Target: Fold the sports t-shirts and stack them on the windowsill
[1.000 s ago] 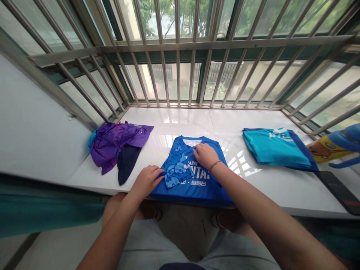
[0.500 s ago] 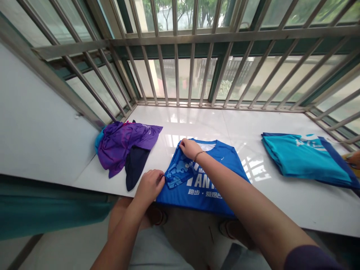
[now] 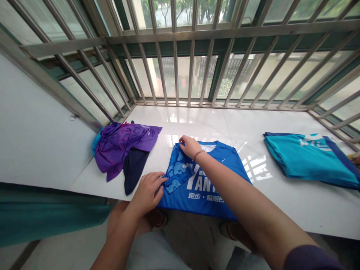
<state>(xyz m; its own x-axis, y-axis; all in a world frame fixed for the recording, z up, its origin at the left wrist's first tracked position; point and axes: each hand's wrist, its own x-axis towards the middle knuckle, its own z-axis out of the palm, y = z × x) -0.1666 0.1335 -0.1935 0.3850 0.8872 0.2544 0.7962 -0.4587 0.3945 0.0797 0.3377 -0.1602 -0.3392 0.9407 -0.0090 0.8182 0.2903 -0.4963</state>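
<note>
A blue T-shirt (image 3: 208,206) with white lettering lies front up near the front edge of the white ledge, its sides turned inward. Its patterned sleeve (image 3: 177,173) is folded across the left part of the chest. My left hand (image 3: 149,191) rests at the shirt's left edge, fingers stretched out and touching the fold. At the left shoulder, beside the collar, my right hand (image 3: 191,147) has its fingers slightly bent and apart, touching the cloth. My right forearm crosses the shirt and covers part of the lettering.
A crumpled purple garment (image 3: 112,150) lies with a dark one (image 3: 135,168) on the left of the ledge (image 3: 197,122). Folded turquoise clothing (image 3: 309,159) sits on the right. Metal window bars (image 3: 191,75) rise behind. A green curtain (image 3: 50,213) hangs at lower left.
My left fingers have let go of the sleeve fold and straightened. My right fingers have loosened from their pinch at the shoulder. The folded sleeve now lies flatter.
</note>
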